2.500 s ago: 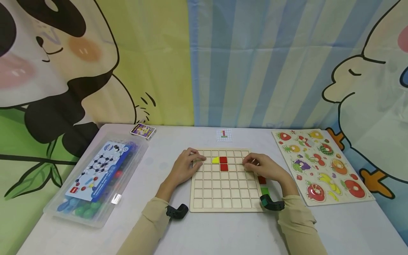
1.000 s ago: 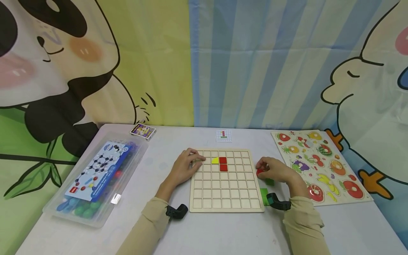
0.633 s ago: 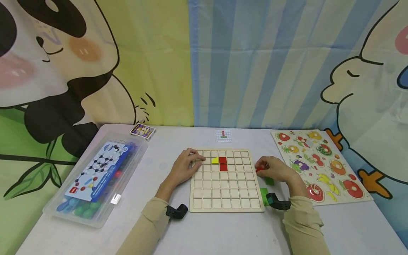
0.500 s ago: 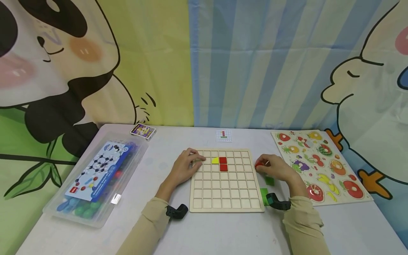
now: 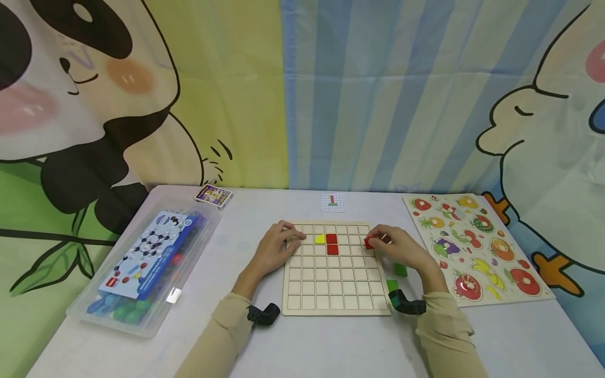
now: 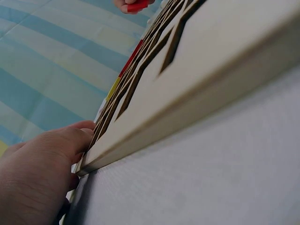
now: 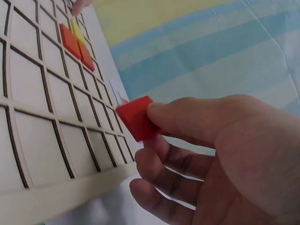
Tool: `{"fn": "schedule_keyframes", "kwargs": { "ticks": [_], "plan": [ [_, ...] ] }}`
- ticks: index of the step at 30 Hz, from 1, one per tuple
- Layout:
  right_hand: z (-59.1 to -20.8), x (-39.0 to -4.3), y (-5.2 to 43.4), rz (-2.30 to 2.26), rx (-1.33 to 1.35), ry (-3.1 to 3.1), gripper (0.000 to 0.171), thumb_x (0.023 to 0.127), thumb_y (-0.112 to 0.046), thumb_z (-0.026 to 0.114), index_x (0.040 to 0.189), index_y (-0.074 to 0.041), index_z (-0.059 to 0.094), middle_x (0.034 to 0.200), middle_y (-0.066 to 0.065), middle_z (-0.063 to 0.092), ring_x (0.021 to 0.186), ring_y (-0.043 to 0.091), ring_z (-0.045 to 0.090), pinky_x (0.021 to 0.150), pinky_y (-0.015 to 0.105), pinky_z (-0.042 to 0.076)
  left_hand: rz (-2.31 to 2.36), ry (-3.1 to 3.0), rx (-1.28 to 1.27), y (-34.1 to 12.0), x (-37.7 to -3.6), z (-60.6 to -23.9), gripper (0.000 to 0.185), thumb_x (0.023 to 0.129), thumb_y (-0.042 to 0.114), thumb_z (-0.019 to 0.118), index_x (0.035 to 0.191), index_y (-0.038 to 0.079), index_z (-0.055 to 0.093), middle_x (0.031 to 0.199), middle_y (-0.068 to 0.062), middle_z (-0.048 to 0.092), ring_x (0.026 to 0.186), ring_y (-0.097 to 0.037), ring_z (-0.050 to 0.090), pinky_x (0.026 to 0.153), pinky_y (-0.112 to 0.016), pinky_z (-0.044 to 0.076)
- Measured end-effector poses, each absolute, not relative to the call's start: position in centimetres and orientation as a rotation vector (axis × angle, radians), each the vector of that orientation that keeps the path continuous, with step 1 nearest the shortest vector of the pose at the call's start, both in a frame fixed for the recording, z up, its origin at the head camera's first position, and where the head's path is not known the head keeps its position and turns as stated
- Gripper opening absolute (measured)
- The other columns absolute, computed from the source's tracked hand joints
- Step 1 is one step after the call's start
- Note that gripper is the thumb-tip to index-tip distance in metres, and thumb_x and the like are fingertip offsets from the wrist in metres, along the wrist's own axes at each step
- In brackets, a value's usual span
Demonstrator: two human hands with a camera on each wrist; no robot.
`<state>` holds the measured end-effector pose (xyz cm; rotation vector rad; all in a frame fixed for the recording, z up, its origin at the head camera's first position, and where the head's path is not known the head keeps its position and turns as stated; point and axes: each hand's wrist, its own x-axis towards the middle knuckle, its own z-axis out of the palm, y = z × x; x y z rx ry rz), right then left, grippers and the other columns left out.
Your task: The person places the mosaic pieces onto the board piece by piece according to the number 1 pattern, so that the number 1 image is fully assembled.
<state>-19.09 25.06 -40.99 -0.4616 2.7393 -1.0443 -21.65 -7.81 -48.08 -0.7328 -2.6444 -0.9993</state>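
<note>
three tiles (image 5: 328,242) sit in the grid board (image 5: 335,283); my right hand (image 5: 399,249) pinches a red tile (image 5: 369,242) above it, left hand (image 5: 274,249) rests flat on its edge; most cells are unfilled.

Red square tile (image 5: 369,242) pinched in right hand (image 5: 399,249), held tilted above right edge of wooden grid board (image 5: 333,302); left hand (image 5: 274,248) rests on board's left edge

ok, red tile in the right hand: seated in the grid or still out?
Out. The right hand pinches the red tile above the board, clear of any cell.
</note>
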Motion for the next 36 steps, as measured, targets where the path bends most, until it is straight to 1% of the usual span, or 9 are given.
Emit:
{"fn": "schedule_keyframes", "kwargs": {
  "ticks": [9, 16, 22, 28, 36],
  "plan": [
    [-41.3, -18.9, 22.9, -1.077, -0.565, 2.642, 0.012, 0.094, -0.024, 0.059, 0.1, -0.014, 0.062, 0.093, 0.002, 0.063, 0.082, 0.016, 0.056, 0.072, 0.029, 0.046, -1.002, -2.647, -0.727, -7.7, -21.6, -48.1, 0.017, 0.089, 0.019, 0.064, 0.103, 0.025, 0.072, 0.108, 0.002, 0.057, 0.091, -0.016, 0.051, 0.077, -0.035, 0.042],
    [-41.3, -18.4, 21.3, -1.076, -0.626, 2.594, 0.008, 0.092, -0.023, 0.062, 0.099, -0.019, 0.063, 0.088, -0.004, 0.064, 0.078, 0.014, 0.057, 0.071, 0.026, 0.046, -0.996, -2.646, -0.729, -7.7, -21.5, -48.1, 0.016, 0.089, 0.02, 0.065, 0.102, 0.026, 0.072, 0.108, 0.001, 0.058, 0.092, -0.017, 0.051, 0.078, -0.035, 0.042],
    [-41.8, -18.4, 20.1, -1.049, -0.779, 2.584, 0.014, 0.091, -0.021, 0.063, 0.103, -0.014, 0.061, 0.087, -0.004, 0.063, 0.078, 0.01, 0.057, 0.071, 0.024, 0.047, -0.997, -2.638, -0.729, -7.7, -21.5, -48.0, 0.016, 0.088, 0.019, 0.066, 0.102, 0.025, 0.072, 0.108, 0.001, 0.058, 0.092, -0.017, 0.052, 0.077, -0.035, 0.043],
    [-41.8, -18.2, 19.2, -0.994, -0.78, 2.602, 0.013, 0.09, -0.02, 0.064, 0.099, -0.014, 0.056, 0.084, -0.005, 0.06, 0.077, 0.011, 0.056, 0.07, 0.023, 0.047, -1.002, -2.639, -0.726, -7.7, -21.5, -47.9, 0.016, 0.088, 0.018, 0.066, 0.102, 0.024, 0.073, 0.108, 0.0, 0.058, 0.092, -0.017, 0.051, 0.077, -0.036, 0.042],
    [-42.1, -18.1, 18.7, -0.95, -0.779, 2.647, 0.008, 0.09, -0.019, 0.063, 0.097, -0.016, 0.059, 0.083, -0.007, 0.06, 0.076, 0.01, 0.054, 0.068, 0.024, 0.045, -0.988, -2.628, -0.737, -7.8, -21.6, -48.1, 0.016, 0.089, 0.02, 0.065, 0.102, 0.025, 0.072, 0.108, 0.001, 0.058, 0.093, -0.017, 0.052, 0.078, -0.036, 0.043]
  ]
}}
